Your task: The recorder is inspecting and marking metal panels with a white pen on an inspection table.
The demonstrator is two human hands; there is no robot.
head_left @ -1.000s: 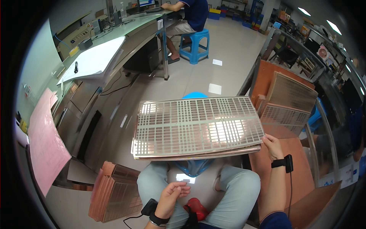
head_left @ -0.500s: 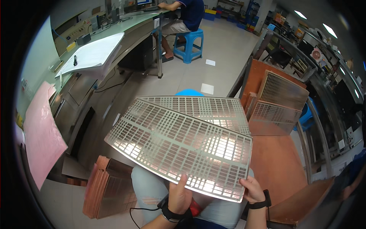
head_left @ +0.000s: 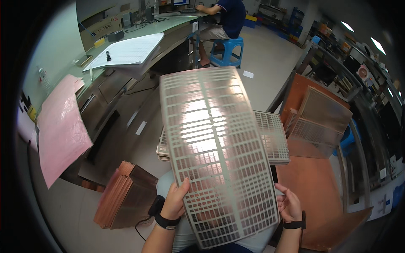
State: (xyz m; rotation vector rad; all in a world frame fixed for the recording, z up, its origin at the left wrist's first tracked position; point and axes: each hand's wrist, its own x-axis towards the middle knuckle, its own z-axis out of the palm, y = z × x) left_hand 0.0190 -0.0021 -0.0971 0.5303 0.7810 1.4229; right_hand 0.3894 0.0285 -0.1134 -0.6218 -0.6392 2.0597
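A thin rectangular circuit panel [head_left: 230, 177] with a shiny copper-toned grid is tilted up in front of me, its long side running away from my body. My left hand [head_left: 174, 200] is closed on its left edge, thumb on the face and the other fingers behind. At the right edge, my right hand [head_left: 290, 205] has loosely bent, parted fingers; their tips are close to the edge, and contact is hard to make out. Behind the raised panel lies a stack of similar panels [head_left: 273, 141], mostly hidden by it.
Copper-edged panels [head_left: 126, 198] stand bundled at lower left. More panels [head_left: 322, 114] lean against a brown board on the right-hand rack [head_left: 312, 189]. Pink sheeting [head_left: 63, 126] hangs at left beside a desk with papers [head_left: 126, 50]. A person [head_left: 230, 19] sits on a blue stool [head_left: 228, 51].
The panel has swung from lying crosswise to standing lengthwise and tilted up. My left hand has shifted to its left edge. My right hand has left the corner pinch and its fingers have loosened.
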